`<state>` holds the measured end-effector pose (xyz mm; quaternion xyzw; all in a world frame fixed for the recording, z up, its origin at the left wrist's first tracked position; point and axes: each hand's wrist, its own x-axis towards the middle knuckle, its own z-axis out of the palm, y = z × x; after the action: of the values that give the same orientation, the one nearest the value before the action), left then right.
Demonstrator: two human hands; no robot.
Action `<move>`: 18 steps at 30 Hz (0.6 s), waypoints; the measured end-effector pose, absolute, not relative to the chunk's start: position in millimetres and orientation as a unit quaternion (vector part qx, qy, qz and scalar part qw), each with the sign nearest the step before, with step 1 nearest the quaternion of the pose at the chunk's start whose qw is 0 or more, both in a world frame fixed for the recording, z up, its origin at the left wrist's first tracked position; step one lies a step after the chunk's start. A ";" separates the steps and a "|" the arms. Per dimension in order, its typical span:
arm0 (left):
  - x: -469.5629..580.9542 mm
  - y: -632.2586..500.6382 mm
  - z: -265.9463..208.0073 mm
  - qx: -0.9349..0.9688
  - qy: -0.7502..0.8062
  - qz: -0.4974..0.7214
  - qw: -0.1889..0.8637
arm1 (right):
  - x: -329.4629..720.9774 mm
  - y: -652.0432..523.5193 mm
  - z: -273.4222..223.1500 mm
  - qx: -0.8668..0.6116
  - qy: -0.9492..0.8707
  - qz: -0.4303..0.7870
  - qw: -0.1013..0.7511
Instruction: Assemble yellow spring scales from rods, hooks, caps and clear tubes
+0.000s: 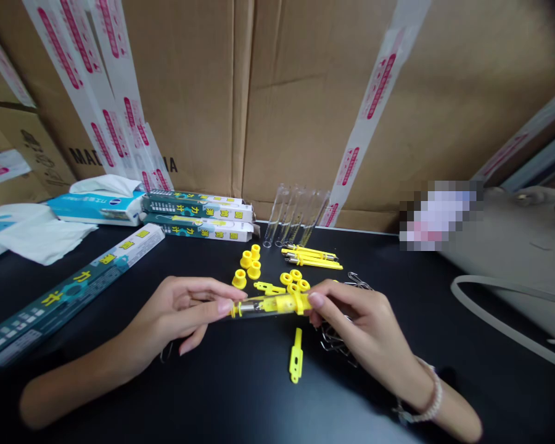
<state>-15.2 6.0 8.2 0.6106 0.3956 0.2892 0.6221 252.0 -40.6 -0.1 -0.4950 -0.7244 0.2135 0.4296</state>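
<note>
A clear tubular spring scale with yellow parts and a metal spring inside lies level between my hands. My left hand pinches its left end between thumb and fingers. At the other end, the fingers of my right hand close on the yellow cap. Just beyond the tube are yellow flanged caps, yellow rings and a flat yellow piece. Nearer me lies another flat yellow piece. Bent metal hooks are partly hidden behind my right hand.
Several clear tubes stand against a large cardboard box. Yellow rods with springs lie before them. Printed cartons, a tissue pack and a long carton are at left. A grey bag sits at right.
</note>
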 end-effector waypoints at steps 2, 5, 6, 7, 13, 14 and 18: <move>-14.0 4.0 11.7 0.615 0.410 0.284 0.610 | 250.3 -41.2 -0.2 -0.503 -0.725 0.199 0.427; -12.2 1.6 16.6 0.608 0.432 0.283 0.603 | 248.7 -41.8 -3.0 -0.497 -0.689 0.261 0.458; -11.8 1.3 17.3 0.606 0.432 0.283 0.605 | 248.5 -42.0 -4.0 -0.490 -0.675 0.286 0.471; -11.6 1.3 17.3 0.604 0.431 0.284 0.606 | 248.3 -42.3 -4.6 -0.484 -0.664 0.306 0.481; -13.7 6.4 9.2 0.595 0.408 0.301 0.623 | 248.0 -43.2 -2.8 -0.447 -0.647 0.361 0.501; -14.1 7.1 8.5 0.594 0.404 0.303 0.626 | 248.0 -42.8 -2.5 -0.444 -0.644 0.366 0.504; -14.2 5.6 11.0 0.602 0.416 0.291 0.616 | 248.1 -40.9 -2.6 -0.469 -0.639 0.373 0.482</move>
<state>-14.2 5.6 11.0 0.6019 0.4162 0.2907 0.6164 248.1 -40.9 -2.6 -0.4685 -0.6393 0.3730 0.4824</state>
